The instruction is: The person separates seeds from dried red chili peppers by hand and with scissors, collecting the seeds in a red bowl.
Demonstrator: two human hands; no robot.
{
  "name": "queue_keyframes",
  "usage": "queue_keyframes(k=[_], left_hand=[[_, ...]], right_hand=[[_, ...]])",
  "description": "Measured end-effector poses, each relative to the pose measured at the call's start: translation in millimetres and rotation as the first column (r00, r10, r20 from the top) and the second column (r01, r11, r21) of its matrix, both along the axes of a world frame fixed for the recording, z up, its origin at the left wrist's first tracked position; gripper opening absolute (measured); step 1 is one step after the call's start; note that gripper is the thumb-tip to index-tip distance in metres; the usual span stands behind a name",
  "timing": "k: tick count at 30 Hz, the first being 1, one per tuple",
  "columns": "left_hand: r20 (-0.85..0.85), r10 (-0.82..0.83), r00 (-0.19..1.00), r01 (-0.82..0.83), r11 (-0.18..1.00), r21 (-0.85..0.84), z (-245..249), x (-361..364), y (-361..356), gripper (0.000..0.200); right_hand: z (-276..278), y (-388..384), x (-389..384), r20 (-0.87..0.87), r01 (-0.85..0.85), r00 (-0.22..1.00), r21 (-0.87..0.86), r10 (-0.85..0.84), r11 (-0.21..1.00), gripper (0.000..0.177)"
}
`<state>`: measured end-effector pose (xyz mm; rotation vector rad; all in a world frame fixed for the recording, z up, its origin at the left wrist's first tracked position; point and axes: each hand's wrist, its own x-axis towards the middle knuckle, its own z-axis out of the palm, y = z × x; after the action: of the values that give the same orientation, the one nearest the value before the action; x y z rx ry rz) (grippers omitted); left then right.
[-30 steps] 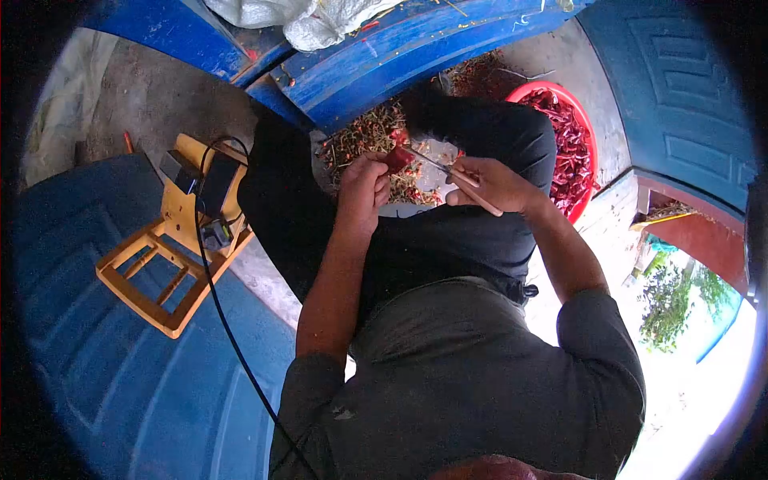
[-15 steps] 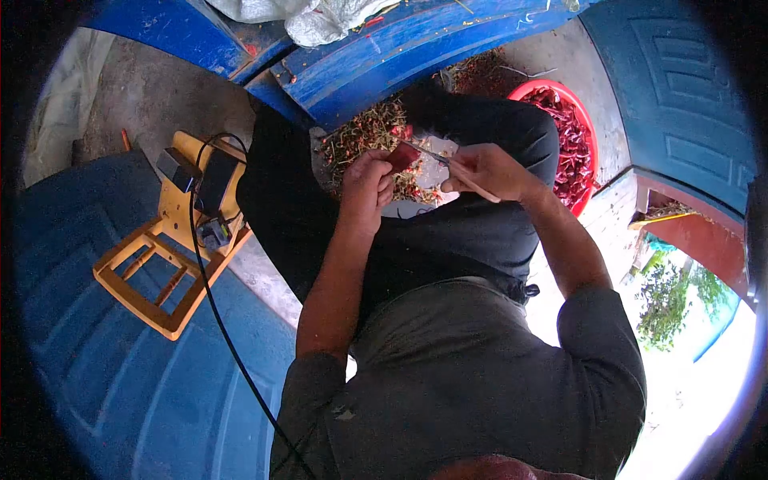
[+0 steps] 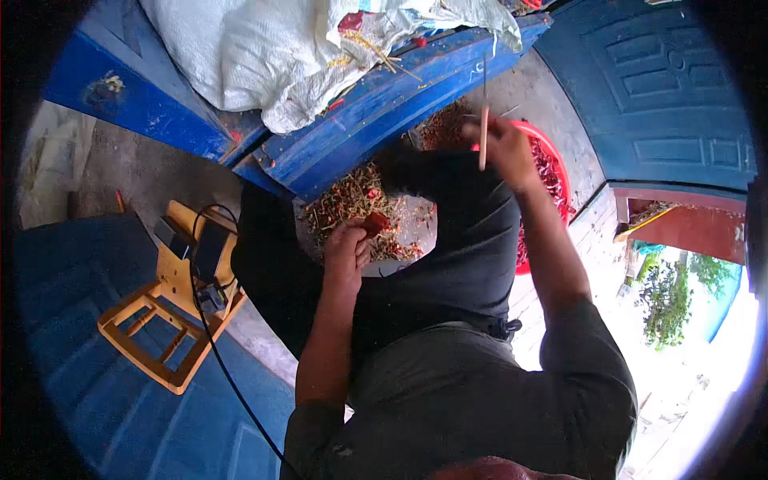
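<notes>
The left hand [image 3: 346,250] is closed on a dried red chilli [image 3: 374,222], pinched at the fingertips so that the pod sticks out beyond the knuckles. It sits low and near the body, over the gap between the knees. Below and beyond it lies a litter of stems and seeds [image 3: 346,200] on the ground, probably because the hand works right above that spot.

The right hand [image 3: 507,148] is well apart from the left, far and to the right. Its fingers are wrapped round the wooden handle of a small knife [image 3: 483,136]. The thin blade points up and away from the body, which seems a safe way to carry an edge clear of the lap. This hand hangs over the near rim of a red basin [image 3: 565,172] that holds more red chillies, so the basin is within easy reach of the knife hand.

Farther off, a white sack [image 3: 256,56] slumps on a blue painted beam [image 3: 376,104]. On the left a yellow plastic stool [image 3: 152,344] lies tipped, with black devices resting on it and a black cable [image 3: 228,376] running toward the person. A blue door [image 3: 664,88] closes the far right.
</notes>
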<state>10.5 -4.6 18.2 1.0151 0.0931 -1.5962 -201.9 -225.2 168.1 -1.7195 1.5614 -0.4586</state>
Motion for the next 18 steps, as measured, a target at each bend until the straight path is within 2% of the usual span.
queue_keyframes(k=[2,4,6,7,9,10,12,13,14,15,16,17,18], left_hand=[[-0.001,-0.002,1.0,0.002,1.0,-0.01,-2,-1,1,0.015],[-0.012,-0.001,1.0,0.001,1.0,-0.012,-1,-1,2,0.016],[-0.002,0.004,1.0,-0.004,1.0,-0.017,-4,-1,4,0.015],[-0.001,0.009,1.0,-0.009,1.0,-0.024,-4,0,4,0.015],[0.009,0.024,1.0,-0.024,1.0,-0.008,-1,1,5,0.014],[0.012,0.034,0.999,-0.034,0.999,0.009,-1,1,6,0.014],[0.018,0.028,0.999,-0.027,0.999,-0.017,-3,3,7,0.013],[0.027,0.01,1.0,-0.009,0.999,-0.037,-4,5,8,0.013],[0.025,0.023,0.999,-0.022,0.999,-0.037,-1,6,7,0.013],[0.029,0.014,0.999,-0.012,0.999,-0.042,4,7,6,0.013],[0.033,-0.005,0.999,0.006,0.999,-0.041,7,6,6,0.012],[0.031,-0.01,0.999,0.011,0.999,-0.034,6,4,6,0.012],[0.036,-0.011,0.999,0.012,1.0,-0.016,5,2,4,0.013]], right_hand=[[-8,-59,-4,0.039,-0.055,0.998,-0.017,0.056,0.998,0.039],[-23,-130,-4,-0.055,-0.1,0.994,-0.073,0.096,0.992,0.036],[-29,-176,9,0.078,-0.179,0.979,-0.127,0.19,0.976,0.043],[-21,-184,23,0.102,-0.132,0.985,-0.093,0.141,0.987,0.045],[-33,-231,24,-0.134,-0.162,0.982,-0.227,0.134,0.96,0.041],[-20,-212,37,-0.134,-0.17,0.981,-0.229,0.142,0.958,0.041],[2,-153,52,0.063,0.011,0.998,-0.472,0.021,0.881,0.042],[-7,-130,52,0.059,0.019,0.998,-0.478,0.011,0.878,0.042],[-4,-91,52,0.071,-0.052,0.995,-0.259,0.072,0.965,0.04],[-25,-47,55,0.256,-0.159,0.945,-0.187,0.204,0.969,0.037],[-15,-2,62,0.177,-0.394,0.905,0.003,0.387,0.919,0.034],[-32,41,62,0.334,-0.428,0.873,0.172,0.356,0.887,0.053],[-85,63,49,0.329,-0.551,0.804,0.104,0.494,0.828,0.059]])
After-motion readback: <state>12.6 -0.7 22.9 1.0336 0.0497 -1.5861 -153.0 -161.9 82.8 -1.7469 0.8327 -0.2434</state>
